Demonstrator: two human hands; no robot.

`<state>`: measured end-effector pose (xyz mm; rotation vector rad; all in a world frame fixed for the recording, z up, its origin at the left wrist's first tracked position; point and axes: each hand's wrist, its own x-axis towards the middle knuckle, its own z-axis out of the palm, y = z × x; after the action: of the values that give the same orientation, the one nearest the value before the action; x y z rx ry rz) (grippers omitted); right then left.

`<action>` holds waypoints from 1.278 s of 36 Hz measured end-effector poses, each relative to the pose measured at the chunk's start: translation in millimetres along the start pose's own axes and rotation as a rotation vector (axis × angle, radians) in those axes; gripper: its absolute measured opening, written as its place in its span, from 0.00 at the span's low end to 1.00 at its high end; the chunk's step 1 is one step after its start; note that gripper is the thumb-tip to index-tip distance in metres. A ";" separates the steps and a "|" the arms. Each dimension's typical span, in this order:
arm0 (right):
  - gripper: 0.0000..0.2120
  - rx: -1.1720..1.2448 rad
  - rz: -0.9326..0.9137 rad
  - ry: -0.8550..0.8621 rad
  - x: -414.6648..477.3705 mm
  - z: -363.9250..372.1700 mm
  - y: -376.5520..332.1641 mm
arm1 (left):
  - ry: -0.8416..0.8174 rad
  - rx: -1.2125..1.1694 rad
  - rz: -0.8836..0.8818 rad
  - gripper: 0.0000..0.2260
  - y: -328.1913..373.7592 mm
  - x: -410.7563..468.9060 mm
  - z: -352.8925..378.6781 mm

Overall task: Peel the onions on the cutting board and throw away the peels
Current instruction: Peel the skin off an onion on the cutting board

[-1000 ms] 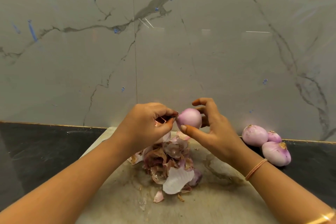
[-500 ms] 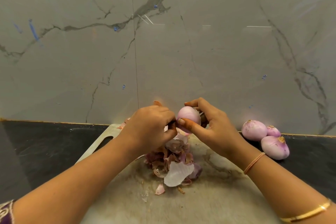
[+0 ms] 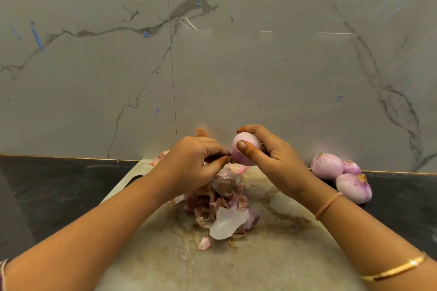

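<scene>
Right hand (image 3: pixel 276 160) has the onion (image 3: pixel 239 159) lifted above the far part of the cutting board (image 3: pixel 260 262), thumb across the front and fingers wrapped over the top and back. It's a firm grasp. The left hand (image 3: pixel 194 163) is in tight on the onion's left end, thumb and forefinger pinched together on what looks like a sliver of skin (image 3: pixel 229 160), though it's too small to be sure. The bulb is smooth and pale pink, so I'd call this the last bit of cleaning on this one.

Next up, by my reading, is a short tug away from the bulb while the right hand holds steady. The scrap then drops onto the peel pile (image 3: pixel 222 198) straight below. After that the onion likely joins the three peeled onions (image 3: pixel 327 166) sitting off the board to the right. The peels haven't been thrown away yet, and that whole heap will need gathering.

The board is pale and stained, with loose flakes on its near side. It sits on a dark countertop (image 3: pixel 59 186) that runs left and right. Behind stands a grey veined marble wall (image 3: pixel 212 66). No bin in sight.
</scene>
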<state>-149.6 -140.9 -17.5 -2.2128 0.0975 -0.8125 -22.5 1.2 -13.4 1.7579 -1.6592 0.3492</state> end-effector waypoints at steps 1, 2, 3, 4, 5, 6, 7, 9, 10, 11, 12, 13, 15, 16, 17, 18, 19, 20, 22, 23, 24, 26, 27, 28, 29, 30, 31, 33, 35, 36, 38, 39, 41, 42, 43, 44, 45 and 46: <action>0.16 -0.014 -0.005 -0.004 0.2 0.5 1.1 | -0.003 0.005 0.000 0.13 0.4 0.1 0.2; 0.15 -0.031 -0.011 -0.009 0.3 1.2 2.1 | 0.001 0.002 -0.007 0.13 0.6 0.0 1.0; 0.15 -0.047 -0.017 -0.014 0.4 2.1 2.5 | 0.013 -0.014 -0.023 0.13 0.9 0.0 1.9; 0.15 -0.057 -0.022 -0.019 0.3 3.0 2.6 | 0.032 -0.035 -0.048 0.12 1.3 -0.1 3.1; 0.15 -0.055 -0.027 -0.024 0.1 4.0 2.0 | 0.057 -0.051 -0.074 0.12 1.8 0.0 4.4; 0.14 -0.041 -0.030 -0.028 -0.2 5.0 0.8 | 0.084 -0.061 -0.098 0.11 2.4 0.5 5.7; 0.12 -0.019 -0.032 -0.030 -0.5 5.8 -0.7 | 0.109 -0.071 -0.118 0.09 2.8 0.9 6.5; 0.10 0.007 -0.039 -0.036 -0.5 6.7 -3.1 | 0.149 -0.102 -0.148 0.07 4.6 2.0 7.1; 0.10 0.011 -0.044 -0.041 -0.4 6.9 -3.7 | 0.158 -0.113 -0.158 0.06 5.4 2.3 7.4; 0.10 0.012 -0.047 -0.048 -0.3 7.1 -3.9 | 0.161 -0.118 -0.166 0.05 6.7 2.5 7.5; 0.10 0.015 -0.049 -0.054 -0.3 7.2 -3.9 | 0.162 -0.121 -0.179 0.05 7.4 2.6 8.0; 0.09 0.020 -0.050 -0.061 -0.2 7.2 -4.1 | 0.163 -0.127 -0.194 0.05 8.0 2.7 8.5; 0.09 0.025 -0.052 -0.067 0.0 7.1 -4.2 | 0.176 -0.150 -0.223 0.05 7.9 3.3 9.5; 0.09 0.032 -0.053 -0.067 -0.1 6.9 -4.2 | 0.188 -0.165 -0.235 0.05 7.9 3.8 9.7; 0.09 0.041 -0.054 -0.067 -0.1 6.7 -4.2 | 0.199 -0.183 -0.249 0.06 8.0 4.2 9.7; 0.09 0.051 -0.057 -0.067 -0.1 6.4 -4.2 | 0.206 -0.207 -0.267 0.06 8.3 4.9 9.7; 0.09 0.060 -0.059 -0.068 0.0 6.2 -4.0 | 0.209 -0.237 -0.289 0.05 8.8 5.3 9.6; 0.10 0.069 -0.061 -0.071 0.0 6.0 -3.7 | 0.210 -0.273 -0.315 0.05 9.4 5.6 9.2; 0.10 0.082 -0.065 -0.072 0.1 5.5 -3.2 | 0.214 -0.346 -0.360 0.04 10.0 6.7 8.5; 0.11 0.090 -0.067 -0.070 0.1 5.2 -3.0 | 0.217 -0.378 -0.377 0.04 10.4 7.3 8.1; 0.11 0.100 -0.069 -0.067 0.0 5.0 -2.9 | 0.222 -0.408 -0.392 0.03 10.8 8.0 7.6; 0.13 0.124 -0.076 -0.062 -0.3 4.4 -3.0 | 0.235 -0.457 -0.417 0.03 11.6 9.6 6.6; 0.14 0.136 -0.078 -0.063 -0.6 4.4 -2.9 | 0.238 -0.473 -0.427 0.03 11.9 10.2 6.2; 0.15 0.148 -0.080 -0.065 -0.9 4.4 -3.2 | 0.243 -0.490 -0.437 0.04 12.5 10.6 5.6; 0.17 0.157 -0.081 -0.068 -1.1 4.5 -3.4 | 0.251 -0.510 -0.447 0.05 13.1 11.0 4.9; 0.18 0.164 -0.085 -0.071 -1.3 4.4 -3.9 | 0.261 -0.536 -0.455 0.05 13.6 11.5 4.2; 0.20 0.168 -0.092 -0.072 -1.4 4.4 -4.4 | 0.272 -0.564 -0.463 0.06 13.7 11.9 3.5; 0.23 0.164 -0.116 -0.068 -1.4 4.3 -6.0 | 0.290 -0.611 -0.479 0.07 13.1 12.3 1.7; 0.24 0.141 -0.136 -0.055 -1.4 3.7 -8.1 | 0.304 -0.647 -0.487 0.08 12.7 12.3 0.8; 0.24 0.121 -0.143 -0.045 -1.3 3.3 -8.8 | 0.310 -0.665 -0.489 0.08 12.6 12.3 0.7; 0.26 0.071 -0.153 -0.020 -1.4 1.9 -9.6 | 0.321 -0.695 -0.495 0.09 12.4 12.5 0.7; 0.27 0.047 -0.156 -0.012 -1.3 1.0 -9.8 | 0.327 -0.702 -0.496 0.09 12.2 12.6 0.6; 0.28 -0.008 -0.160 -0.011 -1.1 -0.5 -10.1 | 0.342 -0.708 -0.491 0.10 10.8 12.4 -0.2; 0.28 -0.037 -0.164 -0.016 -0.9 -1.4 -10.6 | 0.349 -0.704 -0.486 0.10 9.6 12.5 -0.8; 0.28 -0.062 -0.168 -0.020 -0.7 -2.5 -11.1 | 0.354 -0.695 -0.482 0.10 8.6 12.3 -1.5; 0.28 -0.079 -0.170 -0.026 -0.6 -3.6 -11.8 | 0.357 -0.681 -0.478 0.09 7.7 12.3 -2.1; 0.27 -0.090 -0.169 -0.033 -0.5 -4.4 -12.5 | 0.357 -0.660 -0.474 0.09 6.8 12.3 -2.5; 0.27 -0.095 -0.164 -0.041 -0.6 -5.0 -12.3 | 0.355 -0.632 -0.468 0.10 5.8 12.5 -2.4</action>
<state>-155.2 -135.2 -6.8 -2.3496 -0.0674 -0.8663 -25.6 -6.5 -2.2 1.4282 -0.9250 -0.0788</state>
